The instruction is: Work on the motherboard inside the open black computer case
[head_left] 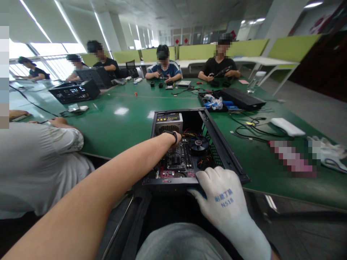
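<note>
An open computer case (225,151) lies on its side at the table's near edge. Inside it are a power supply (173,124), a motherboard (175,159) and a black fan (198,144). My left hand (177,138), bare with a dark band at the wrist, reaches down into the case over the motherboard beside the power supply. Its fingers point away and are mostly hidden, so what they touch does not show. My right hand (221,191) wears a white glove and grips the near rim of the case, fingers over the top and thumb below.
On the green table (121,126), a black toolbox (241,98) and black cables (246,126) lie beyond and to the right, near a white box (287,127) and white gloves (332,153). A person in a grey shirt (38,162) sits close at left. Several people work across the table.
</note>
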Available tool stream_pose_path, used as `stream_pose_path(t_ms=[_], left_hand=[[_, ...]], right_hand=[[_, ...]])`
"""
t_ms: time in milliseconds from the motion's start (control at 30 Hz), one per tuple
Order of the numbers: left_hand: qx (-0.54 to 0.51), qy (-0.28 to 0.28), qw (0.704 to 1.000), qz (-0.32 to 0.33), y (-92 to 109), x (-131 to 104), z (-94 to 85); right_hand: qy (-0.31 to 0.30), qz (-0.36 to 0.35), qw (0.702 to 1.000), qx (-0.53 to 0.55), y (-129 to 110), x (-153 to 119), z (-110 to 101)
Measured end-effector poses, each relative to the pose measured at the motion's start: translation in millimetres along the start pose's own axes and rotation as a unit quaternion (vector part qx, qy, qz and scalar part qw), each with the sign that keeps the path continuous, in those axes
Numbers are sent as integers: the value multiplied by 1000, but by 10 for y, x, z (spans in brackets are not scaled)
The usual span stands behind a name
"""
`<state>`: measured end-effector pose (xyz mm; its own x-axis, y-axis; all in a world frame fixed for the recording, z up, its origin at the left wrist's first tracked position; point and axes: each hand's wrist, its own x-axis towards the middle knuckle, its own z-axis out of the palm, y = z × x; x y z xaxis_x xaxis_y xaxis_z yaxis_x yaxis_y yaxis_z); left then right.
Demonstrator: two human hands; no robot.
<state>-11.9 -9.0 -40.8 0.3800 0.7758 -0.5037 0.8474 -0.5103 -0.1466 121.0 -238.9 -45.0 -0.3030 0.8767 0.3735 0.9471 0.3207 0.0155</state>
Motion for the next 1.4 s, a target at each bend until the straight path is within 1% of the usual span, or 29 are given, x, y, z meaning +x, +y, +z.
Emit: stream_pose_path(t_ms=[100,200,367,633,867,1033,1133,1233,1400], left_hand=[[9,5,1000,-4,1,0,0],[42,-6,999,-3,1,0,3],[56,-17,998,-8,-4,3,5],[17,-12,999,-24,4,-11,-7],[35,4,999,-26,13,-98,-35],[49,-10,999,-20,19,-94,-36],[47,-5,999,-17,23,-92,-36],[44,-4,999,-13,-4,-34,-7],[-5,13,1000,-27,-97,166,104]], right_hand=[[-2,0,1000,2,2,4,3],[1,3,1000,3,-2,7,4],[15,3,1000,7,-13,10,-3],[20,1,1000,11,-7,7,-23],[18,1,1000,11,-4,14,-8],[23,1,1000,9,-8,10,2],[19,0,1000,9,-5,3,12],[16,0,1000,9,-1,1,19],[24,-3,1000,11,-2,9,18]])
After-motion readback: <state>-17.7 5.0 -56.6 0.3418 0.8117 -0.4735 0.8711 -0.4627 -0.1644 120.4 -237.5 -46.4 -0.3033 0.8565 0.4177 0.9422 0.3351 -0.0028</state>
